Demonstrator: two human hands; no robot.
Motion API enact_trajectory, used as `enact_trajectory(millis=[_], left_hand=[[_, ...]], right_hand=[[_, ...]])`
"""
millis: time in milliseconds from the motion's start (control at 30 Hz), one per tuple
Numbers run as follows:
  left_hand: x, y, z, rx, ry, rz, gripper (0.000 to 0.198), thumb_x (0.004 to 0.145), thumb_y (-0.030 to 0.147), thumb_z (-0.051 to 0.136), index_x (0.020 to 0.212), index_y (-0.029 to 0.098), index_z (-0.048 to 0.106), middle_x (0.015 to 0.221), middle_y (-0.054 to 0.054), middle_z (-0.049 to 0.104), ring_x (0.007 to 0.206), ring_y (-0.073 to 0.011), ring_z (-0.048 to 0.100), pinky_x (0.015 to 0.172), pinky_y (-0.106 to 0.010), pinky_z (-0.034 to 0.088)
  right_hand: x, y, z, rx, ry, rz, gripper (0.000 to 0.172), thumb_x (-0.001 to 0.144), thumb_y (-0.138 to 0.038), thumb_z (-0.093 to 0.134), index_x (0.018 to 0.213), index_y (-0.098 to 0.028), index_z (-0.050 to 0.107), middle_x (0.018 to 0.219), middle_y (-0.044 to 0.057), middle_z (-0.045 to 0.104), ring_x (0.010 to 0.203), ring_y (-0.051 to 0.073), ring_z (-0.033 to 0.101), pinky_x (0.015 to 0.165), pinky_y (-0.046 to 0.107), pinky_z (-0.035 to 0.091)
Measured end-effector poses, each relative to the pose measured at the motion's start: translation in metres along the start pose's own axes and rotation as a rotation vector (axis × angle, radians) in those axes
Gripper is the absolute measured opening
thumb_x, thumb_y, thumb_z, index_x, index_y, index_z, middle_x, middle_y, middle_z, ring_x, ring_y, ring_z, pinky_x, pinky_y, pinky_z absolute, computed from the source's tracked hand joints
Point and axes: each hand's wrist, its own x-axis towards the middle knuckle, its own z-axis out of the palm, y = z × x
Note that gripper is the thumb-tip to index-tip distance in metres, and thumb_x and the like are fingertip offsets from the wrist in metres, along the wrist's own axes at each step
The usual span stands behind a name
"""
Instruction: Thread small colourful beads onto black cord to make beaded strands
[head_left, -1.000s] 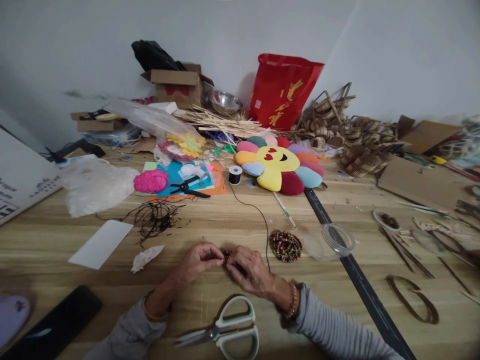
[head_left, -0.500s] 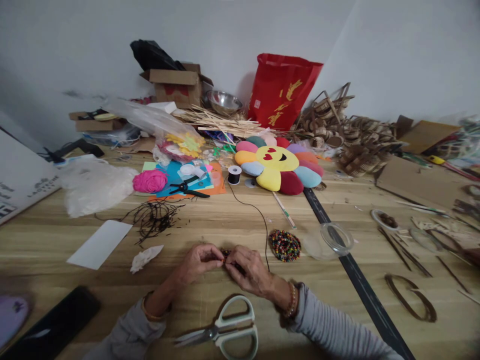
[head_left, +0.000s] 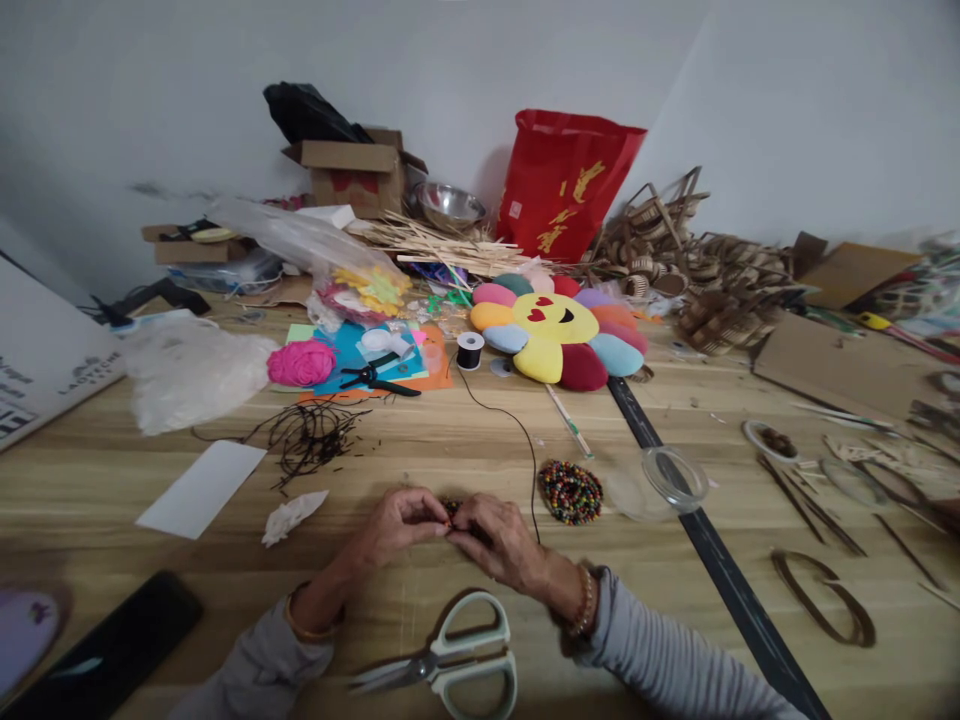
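Observation:
My left hand and my right hand meet fingertip to fingertip over the wooden table. Both are closed in a pinch on a small string of dark and coloured beads, most of it hidden behind the fingers. A thin black cord comes down from a spool and passes behind my right wrist. Right of my right hand lies a coil of multicoloured beads. Scissors with pale handles rest just below the hands, blades pointing left.
A tangle of black cord, a white card and crumpled tissue lie to the left. A phone is at the lower left. A flower cushion sits behind, and a clear round dish stands right of the beads.
The two hands stay together at almost the same spot, with only a slight shift of the fingers. The objects on the table have not visibly moved.

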Motion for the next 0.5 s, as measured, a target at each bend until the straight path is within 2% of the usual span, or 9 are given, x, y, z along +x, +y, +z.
enact_trajectory(millis=[233, 500], left_hand=[[0.0004, -0.0026, -0.0011, -0.004, -0.002, 0.017, 0.033, 0.059, 0.039, 0.081, 0.067, 0.012, 0.064, 0.069, -0.004, 0.068, 0.064, -0.0142, 0.058, 0.063, -0.025, 0.043], [0.0003, 0.0034, -0.0008, 0.103, -0.048, 0.062, 0.026, 0.065, 0.037, 0.076, 0.065, 0.012, 0.067, 0.067, -0.003, 0.066, 0.065, -0.0146, 0.056, 0.063, -0.025, 0.041]], right_hand=[[-0.0014, 0.001, 0.0001, -0.012, -0.015, 0.002, 0.013, 0.094, -0.03, 0.05, 0.087, -0.019, 0.05, 0.075, 0.005, 0.062, 0.067, 0.015, 0.058, 0.062, 0.024, 0.045], [0.002, -0.0034, -0.0054, -0.049, -0.069, -0.029, 0.004, 0.093, -0.022, 0.05, 0.092, -0.019, 0.052, 0.082, 0.007, 0.062, 0.075, 0.016, 0.058, 0.065, 0.025, 0.046]])
